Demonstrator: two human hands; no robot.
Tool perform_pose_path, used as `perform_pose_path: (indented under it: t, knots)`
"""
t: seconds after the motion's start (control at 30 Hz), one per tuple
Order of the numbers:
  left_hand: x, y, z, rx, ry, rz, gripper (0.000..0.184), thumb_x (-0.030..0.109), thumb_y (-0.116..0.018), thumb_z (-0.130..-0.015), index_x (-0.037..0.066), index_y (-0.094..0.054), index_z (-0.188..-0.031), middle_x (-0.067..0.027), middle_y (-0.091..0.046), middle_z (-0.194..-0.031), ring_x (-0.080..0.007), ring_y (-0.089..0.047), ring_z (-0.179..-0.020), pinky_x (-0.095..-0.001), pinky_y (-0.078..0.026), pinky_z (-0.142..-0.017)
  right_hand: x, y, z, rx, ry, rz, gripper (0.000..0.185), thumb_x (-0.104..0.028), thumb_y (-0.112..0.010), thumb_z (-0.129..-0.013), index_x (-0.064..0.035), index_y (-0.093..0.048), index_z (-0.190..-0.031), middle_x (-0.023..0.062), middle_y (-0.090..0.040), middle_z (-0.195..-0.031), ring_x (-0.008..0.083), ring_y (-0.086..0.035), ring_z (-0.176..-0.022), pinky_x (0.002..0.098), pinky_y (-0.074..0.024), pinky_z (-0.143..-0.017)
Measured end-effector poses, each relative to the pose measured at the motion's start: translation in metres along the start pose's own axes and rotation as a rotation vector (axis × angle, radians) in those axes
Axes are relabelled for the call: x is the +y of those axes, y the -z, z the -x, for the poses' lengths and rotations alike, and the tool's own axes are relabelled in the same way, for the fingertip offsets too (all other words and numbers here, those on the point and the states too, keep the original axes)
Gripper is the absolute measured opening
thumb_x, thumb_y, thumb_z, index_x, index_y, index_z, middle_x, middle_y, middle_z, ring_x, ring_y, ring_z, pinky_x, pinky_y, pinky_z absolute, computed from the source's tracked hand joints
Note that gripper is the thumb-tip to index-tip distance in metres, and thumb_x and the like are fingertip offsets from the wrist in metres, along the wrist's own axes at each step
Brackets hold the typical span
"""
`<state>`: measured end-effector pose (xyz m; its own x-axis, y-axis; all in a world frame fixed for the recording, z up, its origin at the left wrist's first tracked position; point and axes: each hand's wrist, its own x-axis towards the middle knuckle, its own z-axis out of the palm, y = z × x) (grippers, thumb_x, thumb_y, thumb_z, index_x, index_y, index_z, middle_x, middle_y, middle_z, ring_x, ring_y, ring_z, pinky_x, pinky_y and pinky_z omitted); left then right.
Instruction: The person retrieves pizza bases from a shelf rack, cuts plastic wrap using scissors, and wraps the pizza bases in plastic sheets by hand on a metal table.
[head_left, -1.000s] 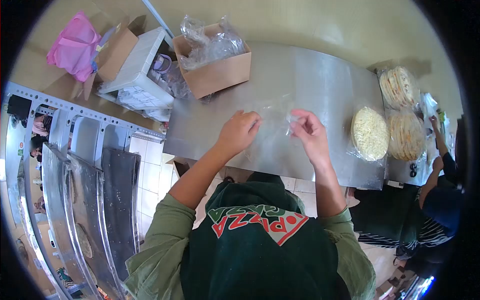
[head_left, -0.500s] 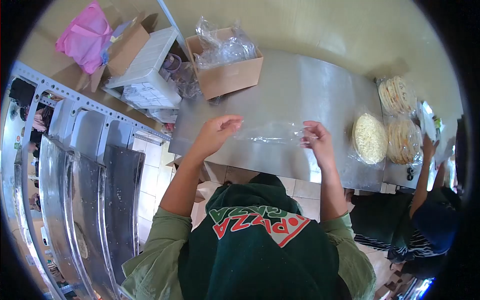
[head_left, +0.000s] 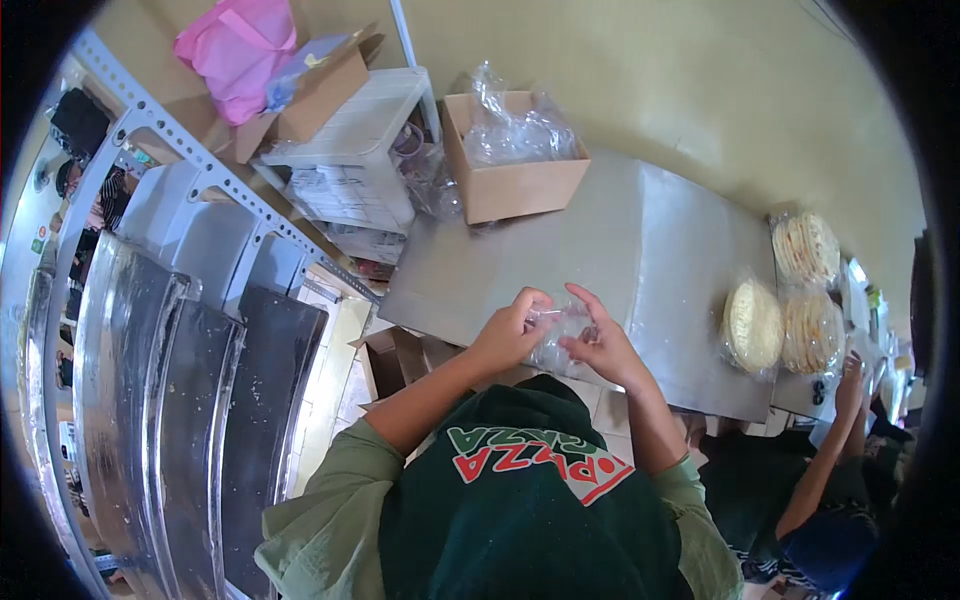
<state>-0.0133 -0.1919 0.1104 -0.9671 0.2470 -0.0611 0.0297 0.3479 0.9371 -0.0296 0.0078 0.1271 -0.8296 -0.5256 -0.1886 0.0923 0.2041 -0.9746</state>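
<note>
A clear plastic bag hangs between my two hands at the near edge of the metal table. My left hand pinches its left side. On the other side, my right hand has thumb and index finger spread around the plastic, and it touches the bag's right side. The bag looks crumpled and see-through, and nothing shows inside it. To the right lies a bagged stack of pale flat rounds, apart from my hands.
A cardboard box of clear plastic stands at the table's back left. Two bagged flatbread stacks are at the far right, near a co-worker's arm. A metal rack stands left.
My hands have come closer together, and the plastic stretched between them has bunched up. The view has shifted, so the table and box appear lower and farther right. The co-worker's arms have moved.
</note>
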Motion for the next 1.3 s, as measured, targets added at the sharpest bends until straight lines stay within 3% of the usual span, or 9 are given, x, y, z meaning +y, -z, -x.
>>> perform_pose_path:
  t: [0.1,0.13,0.23,0.4,0.6,0.93,1.13,1.2,1.3]
  knots:
    - [-0.057,0.036,-0.023,0.377,-0.138,0.082,0.023,0.009,-0.056,-0.082,0.006,-0.050,-0.105,-0.0053,-0.061,-0.095,-0.0153,-0.057,-0.085,-0.0291,-0.046,-0.072,0.007,0.011,-0.041,0.107,0.098,-0.066,0.084,-0.019,-0.073,-0.071,-0.0177,-0.023,-0.139,0.0134,-0.027,-0.137,0.0236,-0.049,-0.103,0.0345,-0.0472,-0.079]
    - [-0.061,0.059,-0.030,0.515,0.000,0.287,0.023,0.010,-0.058,-0.082,0.007,-0.050,-0.104,-0.0046,-0.060,-0.094,-0.0149,-0.057,-0.082,-0.0302,-0.046,-0.070,0.002,0.018,-0.059,0.172,0.188,-0.097,0.085,-0.018,-0.074,-0.070,-0.0181,-0.024,-0.138,0.0132,-0.028,-0.137,0.0245,-0.047,-0.109,0.0364,-0.0458,-0.083]
    - [-0.105,0.114,-0.042,0.782,0.231,0.915,0.019,0.016,-0.060,-0.083,0.012,-0.053,-0.100,-0.0020,-0.059,-0.090,-0.0146,-0.055,-0.075,-0.0321,-0.045,-0.068,-0.024,0.037,-0.129,0.394,0.345,0.635,0.084,-0.017,-0.073,-0.069,-0.0216,-0.025,-0.138,0.0132,-0.028,-0.138,0.0289,-0.038,-0.119,0.0436,-0.0369,-0.095]
    - [-0.178,0.137,-0.071,0.853,0.274,1.487,0.016,0.025,-0.061,-0.083,0.015,-0.057,-0.095,0.0025,-0.058,-0.085,-0.0142,-0.052,-0.073,-0.0322,-0.043,-0.066,-0.002,0.040,-0.234,0.508,0.179,1.221,0.070,-0.016,-0.073,-0.066,-0.0177,-0.040,-0.128,0.0155,-0.039,-0.130,0.0354,-0.042,-0.113,0.0429,-0.0382,-0.093]
    - [-0.225,0.143,-0.080,0.854,0.263,1.667,0.010,0.023,-0.060,-0.085,0.014,-0.058,-0.089,0.0030,-0.060,-0.084,-0.0152,-0.055,-0.071,-0.0291,-0.044,-0.062,-0.002,0.084,-0.253,0.574,0.449,1.037,0.025,-0.006,-0.068,-0.064,-0.0083,-0.062,-0.088,0.0107,-0.056,-0.087,0.0315,-0.048,-0.091,0.0420,-0.0403,-0.083]
    - [-0.199,0.117,-0.205,0.944,0.332,1.678,0.018,0.019,-0.049,-0.091,0.008,-0.051,-0.105,-0.0074,-0.058,-0.094,-0.0191,-0.058,-0.079,-0.0358,-0.053,-0.072,-0.174,0.114,-0.170,0.761,0.655,1.116,0.025,0.001,-0.065,-0.064,-0.0070,-0.062,-0.088,0.0098,-0.058,-0.087,0.0294,-0.051,-0.085,0.0358,-0.0415,-0.077]
    - [-0.170,0.127,-0.199,0.858,0.494,1.303,0.036,0.013,-0.048,-0.089,0.002,-0.039,-0.122,-0.0144,-0.044,-0.119,-0.0259,-0.050,-0.102,-0.0448,-0.042,-0.089,-0.066,0.058,-0.228,0.631,0.581,1.119,0.021,-0.004,-0.066,-0.067,-0.0101,-0.062,-0.087,0.0083,-0.057,-0.087,0.0278,-0.052,-0.088,0.0353,-0.0463,-0.076]
    - [-0.120,0.122,-0.170,1.267,0.304,1.144,0.050,0.014,-0.051,-0.087,0.002,-0.029,-0.130,-0.0156,-0.038,-0.125,-0.0294,-0.041,-0.111,-0.0435,-0.033,-0.095,-0.022,0.033,-0.242,0.556,0.481,1.098,0.018,-0.009,-0.065,-0.070,-0.0125,-0.061,-0.088,0.0068,-0.055,-0.092,0.0265,-0.050,-0.092,0.0378,-0.0462,-0.078]
    - [-0.111,0.114,-0.149,1.394,-0.152,0.015,0.065,0.020,-0.061,-0.080,0.003,-0.026,-0.132,-0.0149,-0.035,-0.127,-0.0284,-0.035,-0.117,-0.0408,-0.026,-0.099,0.022,0.013,-0.246,0.573,0.477,1.052,0.018,-0.011,-0.063,-0.072,-0.0140,-0.060,-0.090,0.0054,-0.053,-0.095,0.0249,-0.049,-0.097,0.0394,-0.0452,-0.080]
